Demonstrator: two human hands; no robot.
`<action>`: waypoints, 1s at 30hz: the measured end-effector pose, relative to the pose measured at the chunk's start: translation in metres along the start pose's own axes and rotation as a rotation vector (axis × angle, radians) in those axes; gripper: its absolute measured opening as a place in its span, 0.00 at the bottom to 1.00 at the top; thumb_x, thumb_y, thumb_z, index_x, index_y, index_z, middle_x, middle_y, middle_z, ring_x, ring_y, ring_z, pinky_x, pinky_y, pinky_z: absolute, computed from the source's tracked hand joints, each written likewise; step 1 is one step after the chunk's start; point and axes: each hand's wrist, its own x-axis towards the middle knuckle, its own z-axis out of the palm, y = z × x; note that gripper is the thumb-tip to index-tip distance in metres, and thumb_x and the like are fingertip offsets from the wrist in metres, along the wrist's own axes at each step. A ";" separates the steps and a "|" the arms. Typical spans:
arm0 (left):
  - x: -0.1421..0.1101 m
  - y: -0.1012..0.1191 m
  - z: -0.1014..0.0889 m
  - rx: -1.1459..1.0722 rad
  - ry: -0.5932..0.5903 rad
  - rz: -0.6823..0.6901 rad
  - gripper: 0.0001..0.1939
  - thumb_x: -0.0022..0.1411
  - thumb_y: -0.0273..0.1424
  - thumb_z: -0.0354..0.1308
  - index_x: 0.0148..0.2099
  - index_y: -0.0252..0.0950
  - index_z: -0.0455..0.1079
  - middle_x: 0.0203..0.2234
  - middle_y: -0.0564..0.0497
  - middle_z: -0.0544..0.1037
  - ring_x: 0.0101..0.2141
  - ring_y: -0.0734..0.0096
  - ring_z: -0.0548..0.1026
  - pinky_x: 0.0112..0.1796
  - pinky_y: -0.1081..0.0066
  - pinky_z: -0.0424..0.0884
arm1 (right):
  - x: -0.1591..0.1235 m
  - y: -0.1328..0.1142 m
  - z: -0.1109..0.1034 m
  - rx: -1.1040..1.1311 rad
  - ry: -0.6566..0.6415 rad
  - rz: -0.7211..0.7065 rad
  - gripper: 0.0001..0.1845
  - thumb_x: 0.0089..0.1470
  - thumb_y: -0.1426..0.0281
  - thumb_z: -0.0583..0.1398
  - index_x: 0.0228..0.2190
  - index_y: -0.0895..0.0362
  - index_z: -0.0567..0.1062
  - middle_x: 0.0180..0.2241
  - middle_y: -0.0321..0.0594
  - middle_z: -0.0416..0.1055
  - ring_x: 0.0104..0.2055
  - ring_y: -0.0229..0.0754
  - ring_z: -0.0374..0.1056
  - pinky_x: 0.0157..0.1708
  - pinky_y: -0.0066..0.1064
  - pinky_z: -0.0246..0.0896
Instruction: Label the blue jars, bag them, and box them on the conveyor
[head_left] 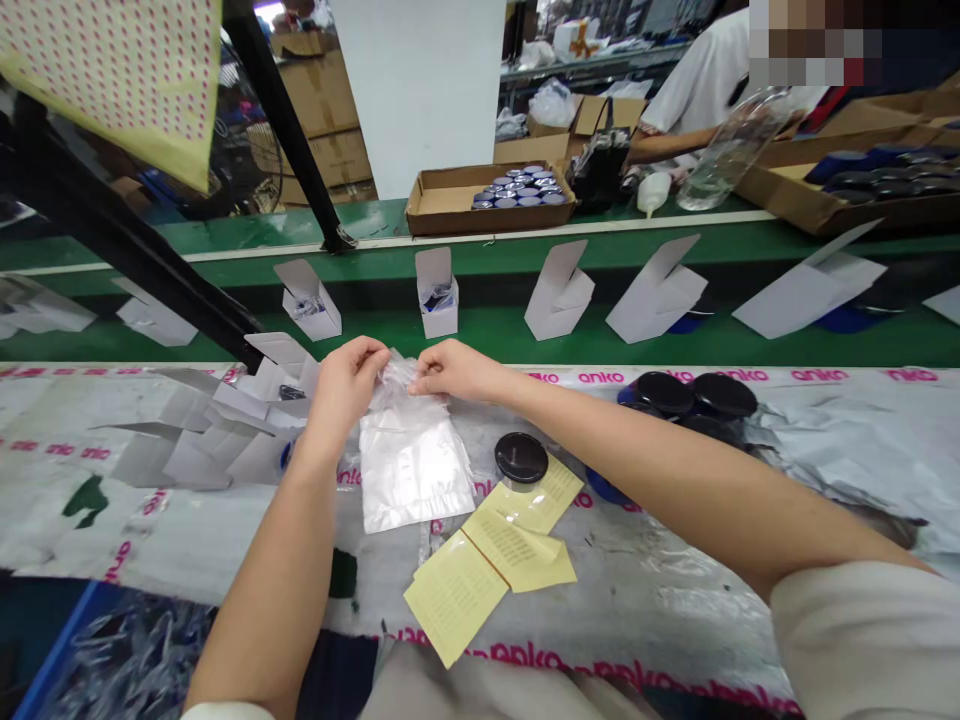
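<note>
Thumb and fingertips pinched together, a worker's left hand (349, 380) grasps the top edge of a stack of clear plastic bags (414, 470), while the right hand (459, 370) grips the same crumpled edge just beside it. The bags lie flat at the middle of a work table, in front of the worker, on a grey sheet (675, 590) printed with "anko" in pink. Just right of the bags, a round black lid (521, 456) rests against yellow paper slips (459, 588) that fan toward the table's near edge. Open white boxes (199, 440) crowd together beside the left forearm; beyond the right forearm, blue jars with black tops (660, 393) stand in a cluster. Across the far side of the table runs a green conveyor belt (491, 345), where more white cartons (441, 318) stand spaced in a row, flaps up. Behind it, a cardboard tray (442, 215) holds blue-and-silver containers (521, 188), near a co-worker's white sleeve (697, 80) and a clear bottle (731, 155). At lower left, a blue bin (64, 645) is filled with clear-wrapped items (142, 665).
</note>
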 end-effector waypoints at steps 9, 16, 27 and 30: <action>-0.003 0.020 -0.016 -0.099 0.135 0.061 0.06 0.63 0.34 0.57 0.34 0.40 0.71 0.21 0.55 0.69 0.21 0.73 0.63 0.24 0.72 0.59 | -0.012 -0.022 -0.009 0.235 -0.116 0.047 0.06 0.56 0.69 0.65 0.30 0.56 0.72 0.24 0.32 0.69 0.26 0.36 0.69 0.28 0.29 0.69; -0.008 -0.007 -0.005 0.329 -0.202 0.018 0.09 0.57 0.26 0.59 0.25 0.40 0.70 0.22 0.50 0.75 0.27 0.61 0.71 0.33 0.66 0.64 | -0.018 -0.005 0.014 -0.122 -0.250 0.179 0.13 0.54 0.72 0.67 0.24 0.54 0.68 0.18 0.31 0.68 0.25 0.39 0.70 0.27 0.29 0.63; -0.013 0.020 -0.021 -0.095 0.294 0.036 0.05 0.56 0.30 0.64 0.34 0.38 0.71 0.25 0.54 0.76 0.27 0.71 0.73 0.30 0.71 0.68 | -0.019 0.004 0.007 -0.484 -0.117 0.173 0.18 0.45 0.62 0.74 0.30 0.56 0.73 0.32 0.42 0.75 0.36 0.49 0.71 0.30 0.32 0.54; -0.017 0.028 -0.019 -0.182 0.326 0.051 0.11 0.51 0.26 0.66 0.39 0.38 0.71 0.25 0.56 0.77 0.25 0.74 0.73 0.28 0.74 0.70 | -0.030 -0.009 -0.008 -0.478 -0.012 0.142 0.22 0.50 0.63 0.72 0.44 0.56 0.73 0.39 0.42 0.76 0.40 0.48 0.71 0.35 0.33 0.58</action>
